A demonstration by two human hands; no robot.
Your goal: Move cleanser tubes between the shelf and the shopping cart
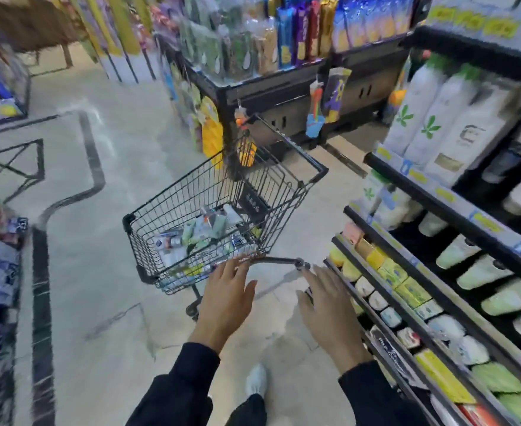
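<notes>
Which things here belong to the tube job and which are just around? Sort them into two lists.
Part of the job:
- shopping cart
- tubes in the cart
- shelf on the right, with tubes
- left hand and right hand, both open and empty

Just around:
- snack packets
- hanging toys
- tall white bottles
- small boxes

Cart point(173, 192): black wire grid.
Tubes in the cart point(204, 229): mostly white and pale green, some with blue and orange marks.
Floor point(124, 142): pale grey-beige with dark angular lines on the left.
Right shelf point(437, 192): black rails with yellow and blue price tags.
Bottles on the right shelf point(422, 115): white with green leaf prints.
Sleeves point(185, 392): dark navy.
Shoe point(256, 379): white.
</notes>
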